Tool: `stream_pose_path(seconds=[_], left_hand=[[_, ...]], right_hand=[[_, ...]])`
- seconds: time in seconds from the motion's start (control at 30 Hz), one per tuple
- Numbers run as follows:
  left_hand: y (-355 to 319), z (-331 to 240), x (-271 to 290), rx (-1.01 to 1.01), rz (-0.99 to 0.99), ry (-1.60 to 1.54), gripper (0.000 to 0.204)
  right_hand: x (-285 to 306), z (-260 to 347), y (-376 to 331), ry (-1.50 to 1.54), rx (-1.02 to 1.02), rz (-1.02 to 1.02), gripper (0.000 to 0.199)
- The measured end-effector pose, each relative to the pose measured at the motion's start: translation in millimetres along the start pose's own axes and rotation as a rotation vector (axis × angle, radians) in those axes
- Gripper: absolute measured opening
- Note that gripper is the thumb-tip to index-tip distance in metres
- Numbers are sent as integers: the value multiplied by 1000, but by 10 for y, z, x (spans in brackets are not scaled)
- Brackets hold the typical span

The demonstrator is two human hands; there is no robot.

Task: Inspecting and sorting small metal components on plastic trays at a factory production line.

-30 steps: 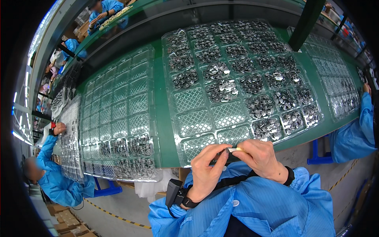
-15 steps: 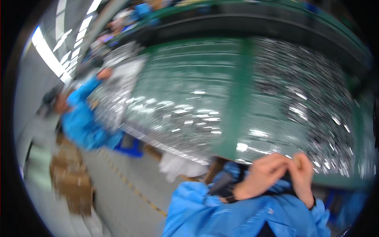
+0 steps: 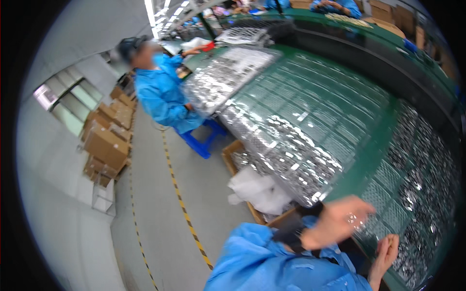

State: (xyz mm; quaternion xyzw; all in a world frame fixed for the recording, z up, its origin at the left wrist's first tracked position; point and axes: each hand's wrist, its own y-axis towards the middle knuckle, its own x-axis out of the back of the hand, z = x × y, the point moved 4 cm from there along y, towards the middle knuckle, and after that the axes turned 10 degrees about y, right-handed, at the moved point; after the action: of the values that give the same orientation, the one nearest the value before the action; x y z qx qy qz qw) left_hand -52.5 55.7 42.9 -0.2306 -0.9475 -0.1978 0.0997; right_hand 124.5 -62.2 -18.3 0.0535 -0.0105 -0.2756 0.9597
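Observation:
My left hand (image 3: 336, 222), smeared by motion, hovers over the near edge of the green table with its fingers curved. Small bright glints show by its fingertips, but I cannot tell whether it holds anything. To its right and lower, my right hand (image 3: 387, 252) has its fingers pressed together beside the near edge; whatever they may pinch is too small to make out. Beyond my right hand lies a clear plastic tray (image 3: 388, 191) with rows of pockets, and small dark, shiny pieces (image 3: 427, 194) cover its right part. Another clear tray (image 3: 330, 104), partly filled with shiny pieces, lies left of it.
A co-worker in blue (image 3: 162, 92) sits on a blue stool (image 3: 206, 138) at the left, by another filled tray (image 3: 228, 72). Below the table edge stands a cardboard box (image 3: 255, 211) with white plastic bags (image 3: 259, 189). Stacked cartons (image 3: 107, 145) line the wall.
My view has swung left, showing more of the floor, cartons and co-worker. My hands, together at the fingertips before, are now apart, with the right one lower.

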Motion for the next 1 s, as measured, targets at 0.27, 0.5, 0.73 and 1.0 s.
stream_pose_path(seconds=[0.27, 0.5, 0.73, 1.0], left_hand=[[182, 584, 1543, 132, -699, -128, 18], [317, 1209, 2054, 155, -692, 630, 12], [612, 1346, 2194, 53, -581, 978, 13], [799, 1425, 2192, -6, -492, 1270, 15]], right_hand=[[184, -91, -24, -74, -39, -96, 20], [230, -116, -75, -227, -13, -94, 14], [183, -81, -76, -269, -14, -97, 15], [189, -169, -53, -284, -17, -135, 15]])
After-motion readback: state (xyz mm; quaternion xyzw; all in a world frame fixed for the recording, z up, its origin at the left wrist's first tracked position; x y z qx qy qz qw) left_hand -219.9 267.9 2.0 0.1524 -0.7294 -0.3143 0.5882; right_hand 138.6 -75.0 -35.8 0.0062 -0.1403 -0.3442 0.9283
